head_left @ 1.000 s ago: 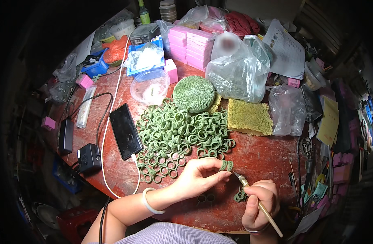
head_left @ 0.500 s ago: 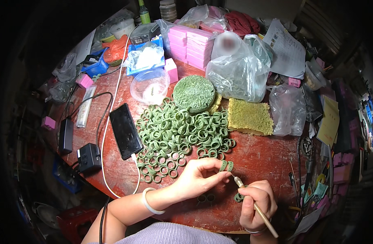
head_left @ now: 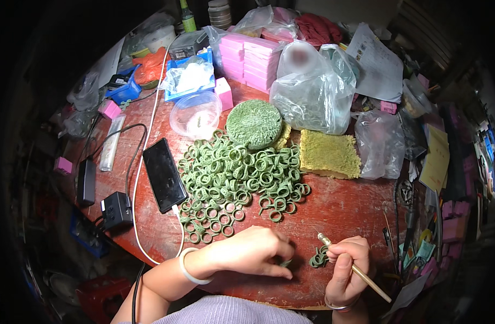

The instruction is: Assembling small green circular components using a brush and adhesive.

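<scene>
My left hand (head_left: 255,251), with a pale bangle (head_left: 189,268) on its wrist, is low over the table, its back turned up and its fingers curled. A green ring (head_left: 285,263) shows partly under the fingers; the rest is hidden. My right hand (head_left: 349,267) grips a needle tool (head_left: 371,282) with a slim pale handle, a metal collar and a fine tip angled up to the left. A few green rings (head_left: 318,258) lie beside the right fingers. Ahead of the left hand spreads a big pile of green rings (head_left: 239,170).
A black phone (head_left: 165,175) on a white cable lies left of the pile. Behind stand a round green textured pad (head_left: 254,124), a clear tub (head_left: 196,116) and stacked pink blocks (head_left: 250,59). A yellow sponge (head_left: 329,154) and plastic bags (head_left: 312,97) sit right.
My left hand has turned over and dropped toward the table; the two rings it held up no longer show plainly. My right hand has moved slightly right, the tool tip away from the rings.
</scene>
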A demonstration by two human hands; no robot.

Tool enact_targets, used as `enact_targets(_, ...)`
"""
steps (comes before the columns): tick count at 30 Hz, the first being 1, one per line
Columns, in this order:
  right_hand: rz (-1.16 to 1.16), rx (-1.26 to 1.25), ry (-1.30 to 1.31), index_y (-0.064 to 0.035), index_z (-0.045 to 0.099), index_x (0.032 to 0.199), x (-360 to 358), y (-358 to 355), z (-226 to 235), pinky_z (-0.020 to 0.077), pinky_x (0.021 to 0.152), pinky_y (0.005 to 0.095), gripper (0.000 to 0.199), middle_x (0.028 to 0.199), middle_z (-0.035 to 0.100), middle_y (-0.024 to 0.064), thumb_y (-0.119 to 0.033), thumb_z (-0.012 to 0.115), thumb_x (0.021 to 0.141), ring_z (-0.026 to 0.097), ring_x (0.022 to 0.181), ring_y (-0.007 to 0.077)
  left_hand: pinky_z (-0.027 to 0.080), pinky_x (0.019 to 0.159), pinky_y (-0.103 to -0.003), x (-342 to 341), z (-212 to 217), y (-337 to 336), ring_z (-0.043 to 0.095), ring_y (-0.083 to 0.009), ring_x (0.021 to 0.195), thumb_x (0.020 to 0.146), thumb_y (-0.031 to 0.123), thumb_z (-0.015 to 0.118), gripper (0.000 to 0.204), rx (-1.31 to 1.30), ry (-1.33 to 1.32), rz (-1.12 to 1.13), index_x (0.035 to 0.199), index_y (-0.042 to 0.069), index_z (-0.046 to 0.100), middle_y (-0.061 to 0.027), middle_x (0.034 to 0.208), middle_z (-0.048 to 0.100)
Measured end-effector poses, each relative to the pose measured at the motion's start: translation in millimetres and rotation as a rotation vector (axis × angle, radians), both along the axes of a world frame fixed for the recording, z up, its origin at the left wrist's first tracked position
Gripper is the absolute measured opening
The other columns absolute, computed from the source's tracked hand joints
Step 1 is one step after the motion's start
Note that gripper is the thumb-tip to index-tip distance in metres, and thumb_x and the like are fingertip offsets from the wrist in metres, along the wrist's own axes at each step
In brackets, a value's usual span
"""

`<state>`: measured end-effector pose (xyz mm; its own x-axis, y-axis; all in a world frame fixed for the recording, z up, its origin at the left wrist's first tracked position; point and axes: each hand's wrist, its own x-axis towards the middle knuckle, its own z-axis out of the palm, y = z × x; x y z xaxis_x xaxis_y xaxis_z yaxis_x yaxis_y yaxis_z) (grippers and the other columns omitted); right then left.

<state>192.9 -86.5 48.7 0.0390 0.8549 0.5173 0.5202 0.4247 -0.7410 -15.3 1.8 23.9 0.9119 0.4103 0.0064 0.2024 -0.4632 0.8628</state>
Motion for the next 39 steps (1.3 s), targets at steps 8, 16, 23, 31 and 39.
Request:
enact_targets(8, 0.009, 0.021, -0.062, 0.0016, 0.061, 0.099, -1, 3, -2, 0.0496, 0.059, 0.0343, 0.011, 0.08, 0.06, 0.0115, -0.004, 0.055, 0.092, 0.059, 0.065, 0.0242, 0.051, 0.071, -0.04, 11, -8, -9, 0.061, -0.031, 0.089, 0.084, 0.028, 0.075, 0.026, 0.282, 0.054, 0.049, 0.089, 0.004, 0.066, -0.0116, 0.1, 0.057)
enact_targets(16, -0.017, 0.016, -0.056, 0.0016, 0.061, 0.1, 0, 0, -2, 0.0498, 0.061, 0.0344, 0.011, 0.082, 0.061, 0.0113, -0.004, 0.056, 0.092, 0.06, 0.066, 0.0242, 0.051, 0.087, -0.025, 13, -22, -1, 0.062, -0.0091, 0.097, 0.09, 0.006, 0.073, 0.008, -0.812, -0.286, 0.404, 0.096, 0.001, 0.071, -0.0036, 0.106, 0.068)
enact_targets(23, 0.001, 0.02, -0.064, 0.0009, 0.062, 0.1, -2, 2, 2, 0.0499, 0.059, 0.0342, 0.011, 0.081, 0.061, 0.0115, -0.003, 0.057, 0.091, 0.06, 0.064, 0.0244, 0.049, 0.091, -0.026, 16, -22, -3, 0.061, -0.011, 0.101, 0.091, 0.006, 0.07, 0.017, -0.583, -0.401, 0.449, 0.107, 0.001, 0.072, -0.0043, 0.107, 0.067)
enact_targets(31, 0.04, 0.02, -0.053, 0.0017, 0.062, 0.098, -1, 3, 1, 0.0506, 0.059, 0.0346, 0.011, 0.081, 0.061, 0.0126, -0.002, 0.056, 0.09, 0.061, 0.064, 0.0252, 0.047, 0.098, -0.034, 18, -29, 0, 0.06, -0.0209, 0.111, 0.086, 0.003, 0.072, 0.015, -0.267, -0.538, 0.449, 0.1, 0.003, 0.073, -0.012, 0.126, 0.06)
enact_targets(39, 0.089, -0.008, -0.051, 0.0017, 0.063, 0.095, -2, 1, 4, 0.0514, 0.06, 0.0349, 0.01, 0.081, 0.062, 0.0126, -0.003, 0.057, 0.089, 0.061, 0.065, 0.0257, 0.047, 0.101, -0.036, 17, -26, 1, 0.059, -0.022, 0.117, 0.086, 0.002, 0.071, 0.013, -0.237, -0.536, 0.442, 0.099, 0.001, 0.072, -0.0126, 0.133, 0.059)
